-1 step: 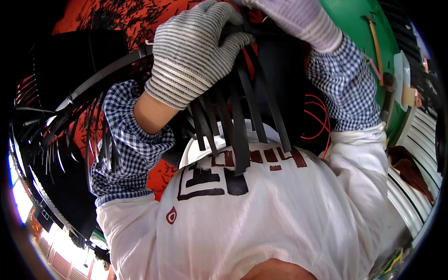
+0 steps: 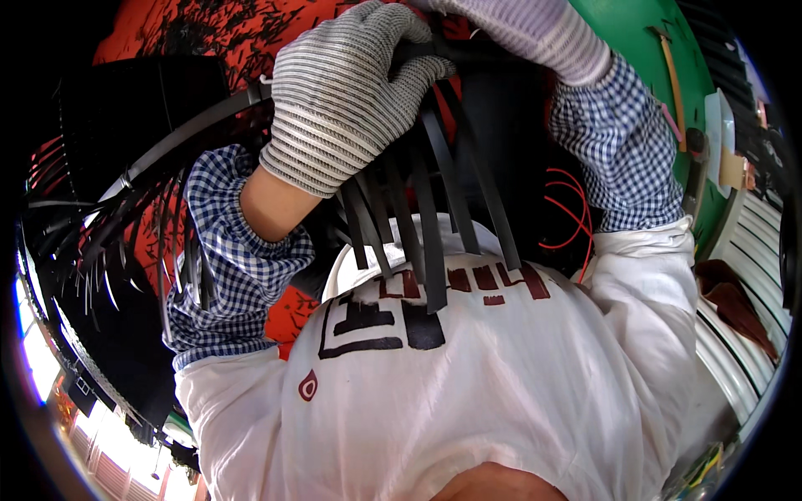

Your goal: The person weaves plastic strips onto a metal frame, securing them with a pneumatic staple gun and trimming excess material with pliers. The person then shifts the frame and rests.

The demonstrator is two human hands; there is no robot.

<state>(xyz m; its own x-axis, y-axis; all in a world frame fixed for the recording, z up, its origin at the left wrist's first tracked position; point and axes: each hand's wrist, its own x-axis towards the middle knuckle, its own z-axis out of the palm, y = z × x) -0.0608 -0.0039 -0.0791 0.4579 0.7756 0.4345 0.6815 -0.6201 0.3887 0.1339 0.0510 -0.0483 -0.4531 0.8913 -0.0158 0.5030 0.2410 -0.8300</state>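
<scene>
My left hand point(image 2: 342, 100), in a grey-and-white striped knit glove, is closed at the upper middle. Its thumb and fingers pinch a dark flat band, from which several black strips point(image 2: 433, 242) hang toward my chest. To the left of this hand, a curved grey-black band point(image 2: 188, 129) arcs away with more strips dangling along it. At the top edge is my right hand point(image 2: 530, 29) in a pale lilac knit glove, close to the same dark band. Its fingers are cut off by the picture's edge, so what they hold is hidden.
Short black scraps lie scattered over a red surface point(image 2: 251, 46). A thin red cord point(image 2: 581, 200) loops near my right sleeve. On the green surface point(image 2: 697, 75) at right lies a wooden-handled hammer point(image 2: 672, 83), near a white box point(image 2: 718, 138). A brown cloth point(image 2: 735, 309) rests on pale slats.
The longest hanging strip has swung and turned slightly, and its lower end looks straighter. My right wrist has edged slightly upward. The left hand stays nearly in place.
</scene>
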